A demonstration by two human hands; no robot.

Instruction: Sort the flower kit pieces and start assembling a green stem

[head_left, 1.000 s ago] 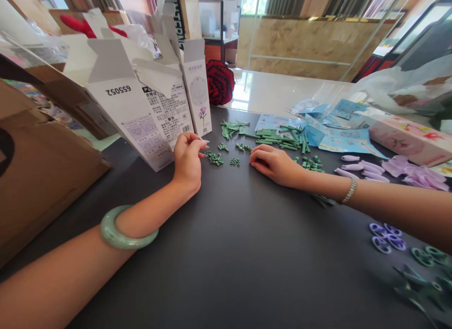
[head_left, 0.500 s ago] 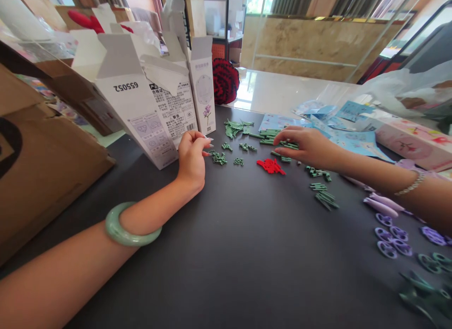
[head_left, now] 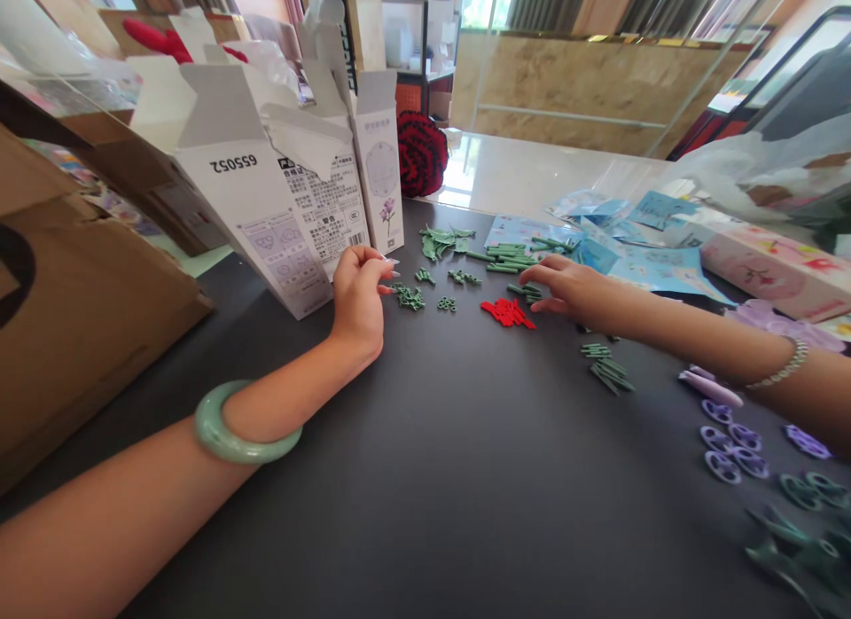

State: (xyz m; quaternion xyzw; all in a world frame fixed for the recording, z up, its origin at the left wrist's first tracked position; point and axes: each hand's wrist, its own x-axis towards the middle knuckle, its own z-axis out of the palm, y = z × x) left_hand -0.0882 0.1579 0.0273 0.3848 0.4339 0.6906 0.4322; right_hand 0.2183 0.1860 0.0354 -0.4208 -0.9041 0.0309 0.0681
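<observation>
Here, right hand (head_left: 570,287) lies beside red pieces (head_left: 506,312).

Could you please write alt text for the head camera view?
On a dark grey tabletop, the left hand curls beside a pile of tiny green plastic pieces and an opened white cardboard box; the right hand lies over green plastic rods near small red pieces.

The left hand (head_left: 359,293) rests on the dark matte desk (head_left: 432,477). Its fingers (head_left: 372,262) are curled together just beside a heap of small green plastic pieces (head_left: 408,296) and an opened white cardboard box (head_left: 266,220). The right hand (head_left: 570,286) lies low with its fingers spread over short green plastic rods (head_left: 528,291), near a cluster of small red plastic pieces (head_left: 508,313).
</observation>
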